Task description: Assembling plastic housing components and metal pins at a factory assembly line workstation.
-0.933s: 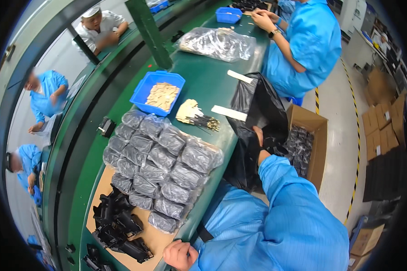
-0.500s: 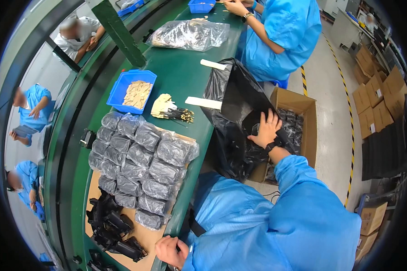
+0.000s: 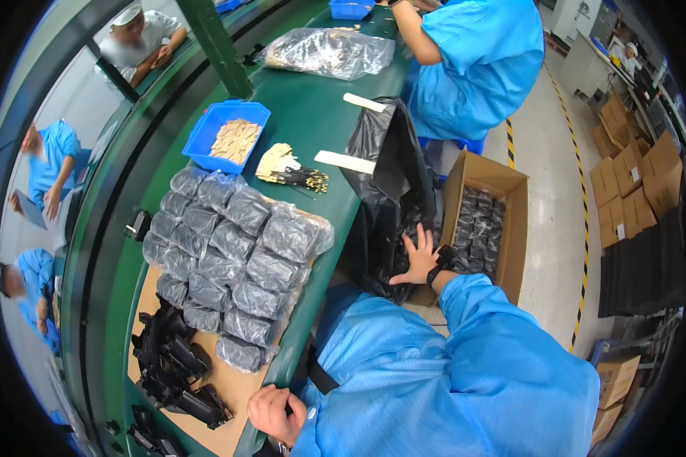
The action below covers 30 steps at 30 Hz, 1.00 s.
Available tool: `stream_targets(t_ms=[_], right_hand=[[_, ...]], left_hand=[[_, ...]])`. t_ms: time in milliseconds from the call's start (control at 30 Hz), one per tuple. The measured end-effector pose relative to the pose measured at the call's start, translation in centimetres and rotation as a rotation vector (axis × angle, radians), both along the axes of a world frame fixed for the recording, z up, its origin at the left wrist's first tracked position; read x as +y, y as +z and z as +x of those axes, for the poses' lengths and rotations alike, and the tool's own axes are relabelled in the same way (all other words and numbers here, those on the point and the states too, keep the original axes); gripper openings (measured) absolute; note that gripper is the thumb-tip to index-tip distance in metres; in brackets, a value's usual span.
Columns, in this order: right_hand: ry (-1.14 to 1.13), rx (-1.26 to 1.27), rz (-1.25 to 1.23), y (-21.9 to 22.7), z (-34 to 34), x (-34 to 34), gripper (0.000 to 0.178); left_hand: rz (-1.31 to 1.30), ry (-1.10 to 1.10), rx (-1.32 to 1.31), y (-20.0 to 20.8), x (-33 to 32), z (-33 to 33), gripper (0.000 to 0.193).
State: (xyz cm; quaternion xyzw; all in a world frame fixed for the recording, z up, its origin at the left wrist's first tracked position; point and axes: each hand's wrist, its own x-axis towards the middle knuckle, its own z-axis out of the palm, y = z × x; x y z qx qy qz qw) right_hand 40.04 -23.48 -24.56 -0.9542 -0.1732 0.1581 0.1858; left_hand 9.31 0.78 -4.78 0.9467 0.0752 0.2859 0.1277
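Right hand (image 3: 418, 260) is lying on bag (image 3: 379, 232), fingers spread, ideally pressing palm-flat to spare film; left hand (image 3: 277, 411) is resting at table (image 3: 320, 114)'s near right edge, fingers curled, grip unclear.

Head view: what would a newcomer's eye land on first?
Probably the block of grey plastic-wrapped packets, in rows on the green bench left of centre. Next, the black bag at the bench's right edge, with pale strips near its top and the right hand spread at it. Just right, an open carton holds dark packets.
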Motion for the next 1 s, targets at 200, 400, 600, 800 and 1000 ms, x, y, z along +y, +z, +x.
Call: stream_targets(t_ms=[200,400,600,800,1000], right_hand=[[-0.101,-0.387,0.391,-5.1,0.0,0.8,0.039],[-0.947,-0.556,1.03,0.6,11.0,0.0,0.031],[-0.685,0.696,1.657,7.7,20.4,3.3,0.012],[-0.303,0.13,0.824,9.4,17.1,10.3,0.027],[0.066,-0.081,0.751,3.8,21.0,2.6,0.028]], left_hand=[[0.034,0.044,-0.096,-0.1,-0.2,0.9,0.014],[-0.067,0.059,-0.071,0.4,0.3,1.0,0.018],[-0.105,0.087,-0.13,1.0,-0.1,0.9,0.018],[-0.154,0.118,-0.164,1.5,-0.2,0.2,0.019],[-0.169,0.043,-0.151,1.7,0.0,0.3,0.017]])
